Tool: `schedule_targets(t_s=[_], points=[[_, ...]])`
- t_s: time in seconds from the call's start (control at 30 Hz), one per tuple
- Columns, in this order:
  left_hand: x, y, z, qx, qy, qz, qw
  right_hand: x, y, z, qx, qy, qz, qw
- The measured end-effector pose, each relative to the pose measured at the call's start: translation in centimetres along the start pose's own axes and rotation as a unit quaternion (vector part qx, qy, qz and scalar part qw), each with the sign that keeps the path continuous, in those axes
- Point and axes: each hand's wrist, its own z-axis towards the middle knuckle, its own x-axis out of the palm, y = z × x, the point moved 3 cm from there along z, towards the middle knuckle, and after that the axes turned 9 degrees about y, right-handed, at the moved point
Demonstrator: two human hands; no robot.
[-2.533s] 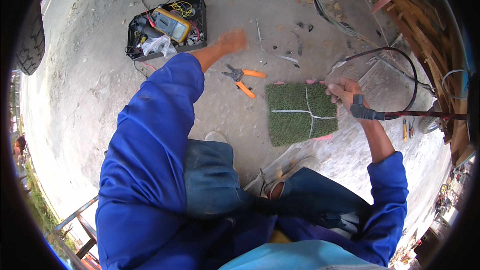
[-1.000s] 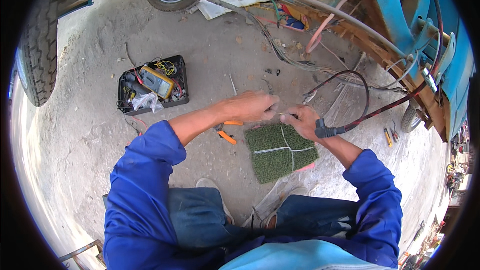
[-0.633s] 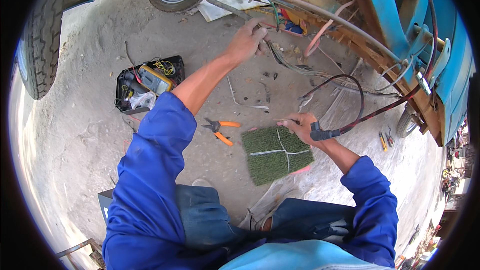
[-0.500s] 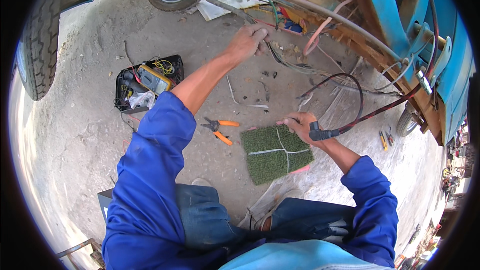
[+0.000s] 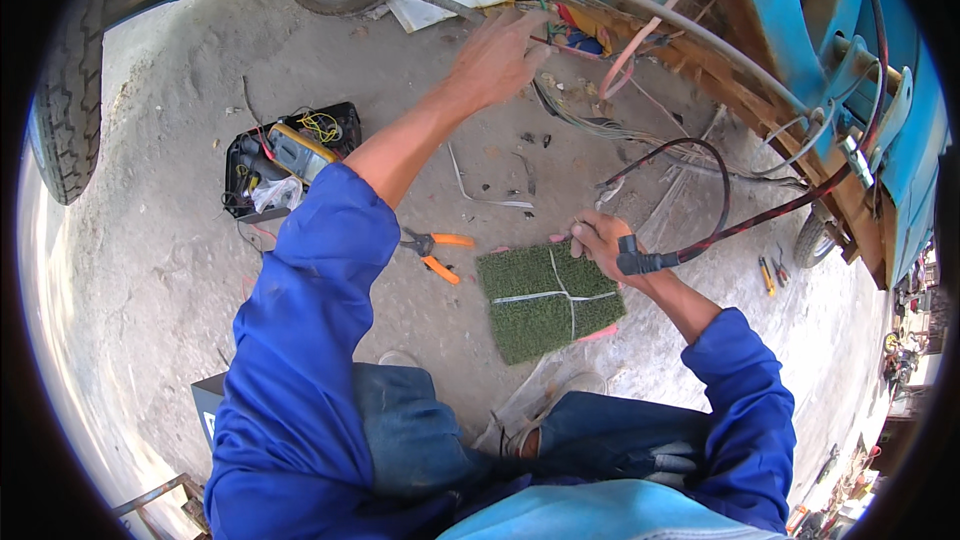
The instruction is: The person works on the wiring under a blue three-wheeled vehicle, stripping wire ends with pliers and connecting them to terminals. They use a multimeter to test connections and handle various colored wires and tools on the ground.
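My left hand (image 5: 497, 58) reaches out over the wire bundle (image 5: 590, 122) below the rusty vehicle frame, fingers stretched and slightly apart. It hides part of the bundle, and I cannot see whether it touches the wires. My right hand (image 5: 603, 243) has curled fingers at the upper edge of a green artificial-turf pad (image 5: 530, 315) tied with white strap. Whatever its fingertips may pinch is too small to make out. A dark cable with a black elbow connector (image 5: 640, 258) passes in front of my right wrist. Orange-handled wire strippers (image 5: 430, 248) lie left of the pad.
A black open case (image 5: 243, 155) at left holds a yellow multimeter (image 5: 303, 145) and leads. The rusty frame (image 5: 765, 105) and blue metalwork (image 5: 765, 10) hang overhead at right. Yellow-handled pliers (image 5: 767, 278) lie on the ground. A large tire (image 5: 72, 110) stands far left.
My left hand has loosened from the wire bundle and moved slightly up, its fingers now stretched. My right hand has barely moved beside the turf pad.
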Motion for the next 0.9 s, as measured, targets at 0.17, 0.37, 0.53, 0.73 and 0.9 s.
schedule_targets(t_s=[0.17,0.37,0.53,0.73,0.9], points=[[1.7,1.5,2.5,-0.002,0.092,-0.051,0.994,0.0,-1.2,0.0,0.038,0.034,0.021,0.998],[-0.7,3.1,0.7,-0.055,0.076,-0.101,0.991,-0.4,-4.2,-0.1,-0.043,-0.047,-0.124,0.99],[-2.8,1.8,-1.7,0.029,0.084,-0.342,0.936,-0.1,-7.0,1.5,-0.002,-0.024,-0.144,0.989],[-3.9,3.0,-2.2,-0.038,0.109,-0.356,0.927,3.1,-6.2,2.7,0.021,0.022,-0.104,0.994],[-2.7,3.4,-0.8,-0.067,0.115,-0.387,0.912,6.1,-5.4,4.9,0.045,0.051,-0.103,0.992]])
